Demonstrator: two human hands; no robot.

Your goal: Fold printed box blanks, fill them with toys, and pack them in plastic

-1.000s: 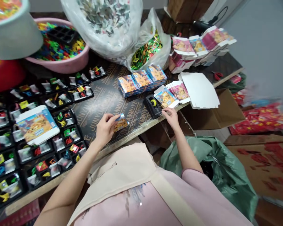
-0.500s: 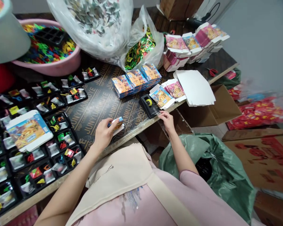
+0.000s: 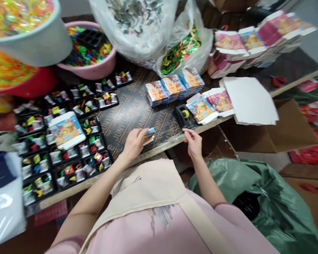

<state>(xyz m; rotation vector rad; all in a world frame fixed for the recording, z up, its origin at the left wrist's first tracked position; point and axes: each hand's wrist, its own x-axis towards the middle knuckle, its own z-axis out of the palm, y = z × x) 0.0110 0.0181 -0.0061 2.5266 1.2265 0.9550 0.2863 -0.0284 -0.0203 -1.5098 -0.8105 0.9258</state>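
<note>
My left hand (image 3: 135, 143) is closed around a small printed cardboard box (image 3: 149, 137) at the table's front edge. The box has a blue top edge and a white flap showing at its lower side; my fingers cover most of it. My right hand (image 3: 193, 141) pinches at the front end of a black tape dispenser (image 3: 184, 118) with a yellow core. A thin piece of clear tape seems to be between the fingertips, though it is hard to make out. Beyond the hands, filled small boxes (image 3: 175, 86) stand stacked in a row.
Flat printed cartons (image 3: 202, 108) and white card sheets (image 3: 250, 100) lie right of the dispenser. Black trays (image 3: 88, 151) with small toys and packets cover the left side, a flattened carton (image 3: 66, 130) on them. Tubs, plastic bags (image 3: 137, 42) and scissors (image 3: 278, 81) stand farther off.
The view has swung left, so things appear farther right. My right hand has shifted slightly toward the left hand and the table edge; my left hand keeps hold of the small box.
</note>
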